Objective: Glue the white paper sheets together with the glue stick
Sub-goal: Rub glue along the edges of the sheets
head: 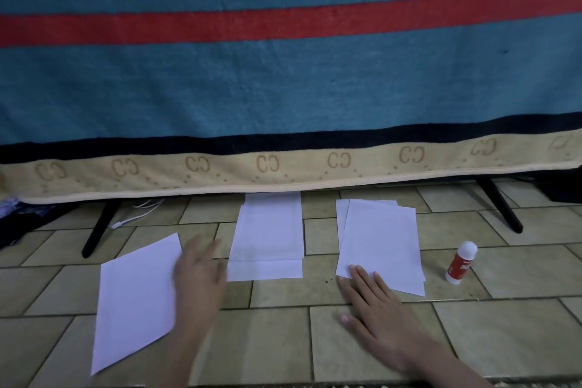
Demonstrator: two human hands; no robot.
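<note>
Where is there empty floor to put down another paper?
Bare tiles lie right of the glue stick and in front of the middle papers, between the left hand and right hand. Between the piles it is crowded.

Three lots of paper lie in a row on the tiled floor: a single tilted sheet at left, a middle stack, a right stack. A glue stick stands right of them. A hanging blanket lies behind.

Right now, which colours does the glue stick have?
The glue stick has a white cap and red body, seen in the head view.
</note>
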